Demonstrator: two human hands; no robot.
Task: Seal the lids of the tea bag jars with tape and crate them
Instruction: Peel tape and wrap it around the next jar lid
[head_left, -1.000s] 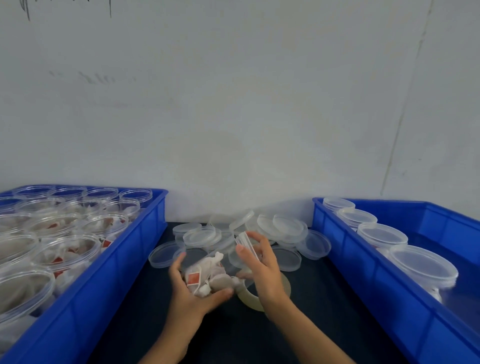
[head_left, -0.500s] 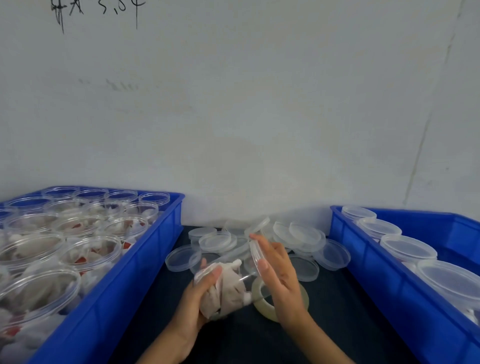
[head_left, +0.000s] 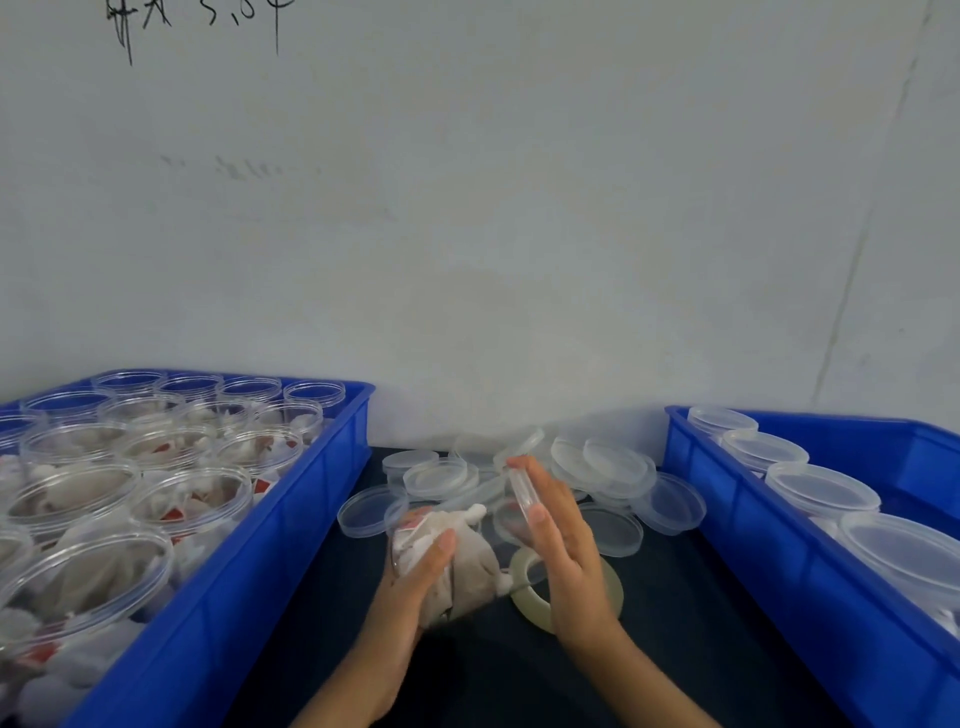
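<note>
Left hand (head_left: 410, 582) is wrapped around a jar (head_left: 447, 566) stuffed with tea bags, tipped sideways over the dark table (head_left: 675, 649). Right hand (head_left: 566, 545) has a lid (head_left: 521, 488) on edge against flat fingers, thumb hidden, so can't tell the grip. Bags poking out could get pinched under the lid, and it'd sit crooked before the tape (head_left: 566, 597) goes on.

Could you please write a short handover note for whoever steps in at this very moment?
Hands: left hand grips a tea bag jar tilted on its side; right hand presses a clear lid toward its mouth with straight fingers.
Things: tape roll lies flat on the dark table, partly under the right hand; spare lids piled behind.
Done: lidded jars stand in the right crate.
Left: seat this lid, tape it, crate it; open jars wait in the left crate.
</note>
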